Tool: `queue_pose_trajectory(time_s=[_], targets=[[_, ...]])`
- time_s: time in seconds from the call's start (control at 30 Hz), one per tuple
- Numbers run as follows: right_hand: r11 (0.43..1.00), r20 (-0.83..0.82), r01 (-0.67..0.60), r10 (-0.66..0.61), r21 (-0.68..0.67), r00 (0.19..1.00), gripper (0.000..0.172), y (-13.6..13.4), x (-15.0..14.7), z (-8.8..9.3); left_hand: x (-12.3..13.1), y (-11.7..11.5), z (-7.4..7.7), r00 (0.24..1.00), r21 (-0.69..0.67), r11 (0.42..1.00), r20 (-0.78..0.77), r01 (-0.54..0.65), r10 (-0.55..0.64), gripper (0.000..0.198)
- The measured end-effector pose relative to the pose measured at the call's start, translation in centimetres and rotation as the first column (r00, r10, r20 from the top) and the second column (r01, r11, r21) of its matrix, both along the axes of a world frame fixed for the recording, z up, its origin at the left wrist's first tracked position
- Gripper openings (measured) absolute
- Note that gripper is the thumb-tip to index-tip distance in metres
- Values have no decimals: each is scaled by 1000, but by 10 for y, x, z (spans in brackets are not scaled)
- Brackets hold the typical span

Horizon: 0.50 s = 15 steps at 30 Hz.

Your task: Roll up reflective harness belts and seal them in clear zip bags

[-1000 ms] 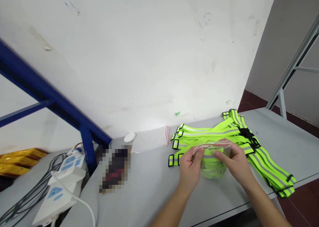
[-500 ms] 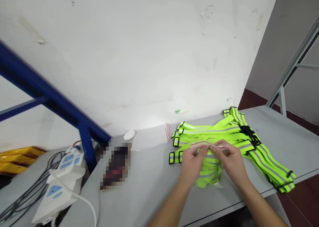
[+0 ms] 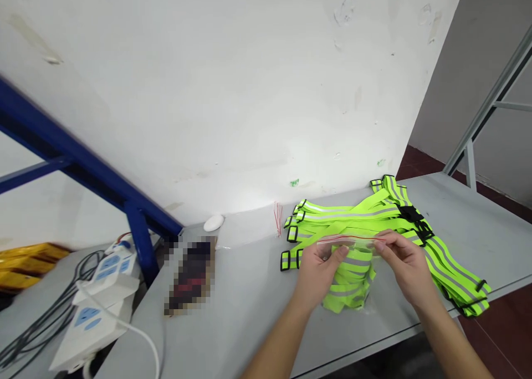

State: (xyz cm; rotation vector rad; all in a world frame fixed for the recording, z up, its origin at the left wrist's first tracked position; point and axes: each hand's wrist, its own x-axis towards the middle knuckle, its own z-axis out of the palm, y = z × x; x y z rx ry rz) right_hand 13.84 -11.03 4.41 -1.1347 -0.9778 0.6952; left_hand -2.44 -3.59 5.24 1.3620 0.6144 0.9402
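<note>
A clear zip bag with a red seal line holds a folded neon-green reflective strap with grey stripes. My left hand grips the bag near its left top corner, thumb lying over the front. At the right end of the seal, my right hand pinches the bag's edge between thumb and fingers. Behind the bag, a pile of neon-green reflective straps with black buckles lies on the grey table, partly hidden by the bag and hands.
Flat clear zip bags lie against the wall, near a white oval object. A blurred-out item is on the table's left. Further left are white power strips, cables, a yellow package and a blue metal frame.
My right hand has slid rightward along the seal to the bag's corner, away from my left hand. The bag's top is now stretched straighter between them.
</note>
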Motion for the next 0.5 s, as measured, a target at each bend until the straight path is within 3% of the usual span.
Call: queue_pose_trajectory(time_s=[0.2,0.3,0.5], targets=[[998,131,55,-58,25,990,17,-3,0,5,0,-1,-2,1000,-17,1000,16,9,-9,24],[1000,120,-11,12,-10,993,9,-1,3,8,0,-2,-2,1000,-45,999,30,-4,5,26],[991,175,-48,69,-123,982,20,-1,5,18,2,-8,-1,999,-161,986,5,-35,36,40]])
